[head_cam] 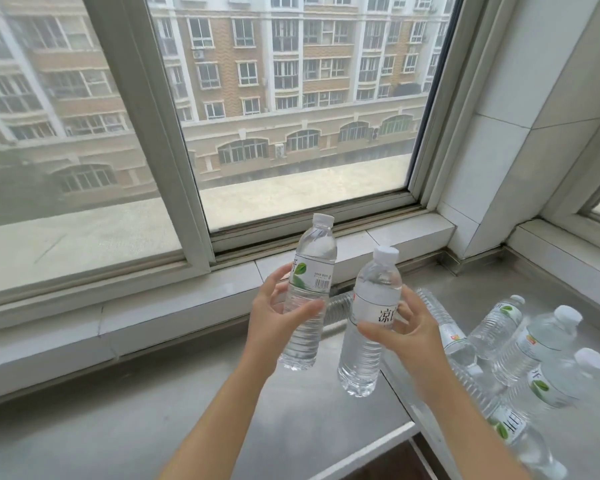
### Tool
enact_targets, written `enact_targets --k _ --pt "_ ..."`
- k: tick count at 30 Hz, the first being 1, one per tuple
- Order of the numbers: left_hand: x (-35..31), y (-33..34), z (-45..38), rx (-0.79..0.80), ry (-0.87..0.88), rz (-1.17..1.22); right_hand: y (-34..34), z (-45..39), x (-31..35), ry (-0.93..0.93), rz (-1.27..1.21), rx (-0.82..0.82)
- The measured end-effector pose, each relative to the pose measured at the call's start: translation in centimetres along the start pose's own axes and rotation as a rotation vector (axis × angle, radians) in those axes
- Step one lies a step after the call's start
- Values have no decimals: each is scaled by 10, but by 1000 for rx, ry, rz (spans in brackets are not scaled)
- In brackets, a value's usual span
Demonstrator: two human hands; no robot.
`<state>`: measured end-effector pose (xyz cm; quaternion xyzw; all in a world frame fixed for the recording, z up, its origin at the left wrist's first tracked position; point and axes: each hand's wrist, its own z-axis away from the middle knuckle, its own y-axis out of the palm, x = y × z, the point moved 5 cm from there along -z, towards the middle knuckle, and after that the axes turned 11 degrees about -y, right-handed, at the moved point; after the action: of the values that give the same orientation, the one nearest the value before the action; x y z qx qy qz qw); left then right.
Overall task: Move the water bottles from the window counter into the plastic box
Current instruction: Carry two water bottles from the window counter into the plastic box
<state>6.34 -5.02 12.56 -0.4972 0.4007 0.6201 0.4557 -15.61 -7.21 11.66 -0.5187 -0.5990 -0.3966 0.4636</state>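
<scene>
**Two bottles up, box out of sight**

Each hand holds one full, capped bottle above the counter (194, 410). The left hand (278, 317) has its fingers wrapped round the lower body of the left bottle (309, 292), which leans slightly right. The right hand (409, 327) grips the right bottle (371, 323) at its label, thumb across the front. More bottles (527, 344) lie in a loose heap on the counter to the right — some tilted, some flat. The plastic box does not show here.

The risks, as I judge them: both hands are loaded, so neither can steady the other; a smooth wet-looking bottle gripped low could slip or tip top-first. Swinging the right bottle outward may knock the heap and send bottles rolling toward the counter edge — and the box has to be found while turning.
</scene>
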Motion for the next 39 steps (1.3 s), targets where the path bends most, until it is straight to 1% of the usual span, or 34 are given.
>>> enact_targets --k 3,7,14,20,25,29,34,39 --pt "-13 -17 30 -45 54 38 11 9 15 -16 -27 36" --pt "-18 -33 77 -178 106 109 19 17 30 -36 -36 152" --pt "-3 -46 176 -483 153 196 47 43 55 -39 -104 428" --pt "23 -75 290 -772 138 178 100 104 71 0 -171 689" --pt "50 -114 394 -1045 140 227 167 180 88 24 -238 927" --pt "64 -142 483 -1239 159 272 220 252 104 33 -276 1083" --pt "84 -181 602 -1407 174 298 290 359 133 49 -328 1268" --pt "106 -211 728 -1609 202 321 351 476 163 30 -362 1460"
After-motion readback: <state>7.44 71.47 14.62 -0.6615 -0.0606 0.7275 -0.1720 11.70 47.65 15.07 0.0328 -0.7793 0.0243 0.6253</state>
